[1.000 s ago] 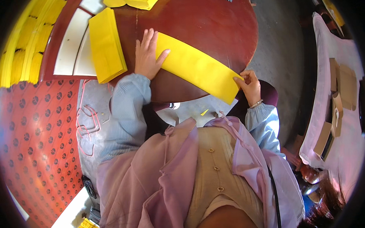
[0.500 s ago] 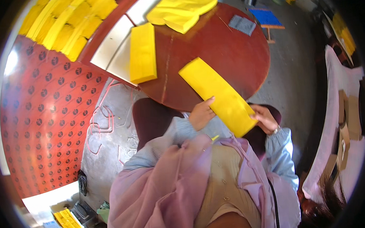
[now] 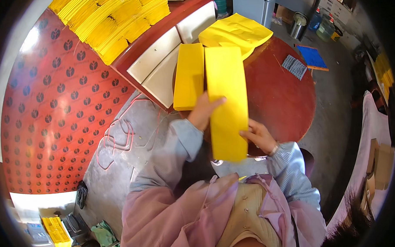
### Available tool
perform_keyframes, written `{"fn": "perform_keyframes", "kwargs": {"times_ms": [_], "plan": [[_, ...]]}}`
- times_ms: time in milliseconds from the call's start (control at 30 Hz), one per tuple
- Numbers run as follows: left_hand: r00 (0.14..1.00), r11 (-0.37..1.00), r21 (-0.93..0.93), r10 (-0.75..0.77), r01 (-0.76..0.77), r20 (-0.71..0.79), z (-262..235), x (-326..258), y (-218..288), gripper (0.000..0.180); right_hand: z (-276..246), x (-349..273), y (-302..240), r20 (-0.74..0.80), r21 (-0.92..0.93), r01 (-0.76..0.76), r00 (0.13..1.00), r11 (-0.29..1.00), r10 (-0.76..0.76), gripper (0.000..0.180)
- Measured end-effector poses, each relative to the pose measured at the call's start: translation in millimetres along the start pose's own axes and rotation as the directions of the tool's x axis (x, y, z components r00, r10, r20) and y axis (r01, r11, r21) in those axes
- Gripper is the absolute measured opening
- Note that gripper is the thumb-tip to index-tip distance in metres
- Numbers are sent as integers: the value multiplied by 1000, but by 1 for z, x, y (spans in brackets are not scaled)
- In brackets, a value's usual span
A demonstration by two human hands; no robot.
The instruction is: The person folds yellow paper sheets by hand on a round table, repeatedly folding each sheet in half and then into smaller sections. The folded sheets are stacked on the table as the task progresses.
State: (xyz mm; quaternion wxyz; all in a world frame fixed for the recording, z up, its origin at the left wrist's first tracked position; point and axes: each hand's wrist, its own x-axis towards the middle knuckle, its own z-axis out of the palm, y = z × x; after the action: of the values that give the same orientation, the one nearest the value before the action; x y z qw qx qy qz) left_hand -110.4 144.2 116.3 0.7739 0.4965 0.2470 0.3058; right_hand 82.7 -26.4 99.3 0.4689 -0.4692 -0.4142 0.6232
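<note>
A long, flat yellow folded piece point(image 3: 228, 109), of paper or cloth, stands nearly upright before me over the near part of the round red-brown table point(image 3: 283, 98). My left hand point(image 3: 202, 111) grips its left edge, thumb lying on the front face. Lower on the right edge, my right hand point(image 3: 259, 136) holds it, with the fingers partly hidden. Just left of it on the table lies a neat stack of similar yellow pieces point(image 3: 189, 76). Behind, a larger, looser yellow pile point(image 3: 235, 33) rests on the table.
Many bundled yellow pieces point(image 3: 115, 22) cover a surface at the far left, beside a red patterned sheet point(image 3: 54, 124). A grey textured pad point(image 3: 294, 67) lies on the table's right side. Beyond it stands a blue-topped stool point(image 3: 312, 57). Pink cord point(image 3: 119, 135) lies on the floor.
The held yellow piece has swung from a slant to nearly upright and risen toward the yellow stack. Both hands have moved with it, the right leftward. The view has shifted too.
</note>
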Motion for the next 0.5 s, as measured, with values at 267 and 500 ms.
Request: {"fn": "perform_keyframes", "kwargs": {"times_ms": [267,500], "plan": [[971,967,165,-167,195,-173,-140,113,110,43,43,205,-23,-48,52,20,999,998,-18,40],[884,857,377,-170,350,-435,-190,153,50,54,31,257,15,-131,-3,-161,978,987,159,31]]}}
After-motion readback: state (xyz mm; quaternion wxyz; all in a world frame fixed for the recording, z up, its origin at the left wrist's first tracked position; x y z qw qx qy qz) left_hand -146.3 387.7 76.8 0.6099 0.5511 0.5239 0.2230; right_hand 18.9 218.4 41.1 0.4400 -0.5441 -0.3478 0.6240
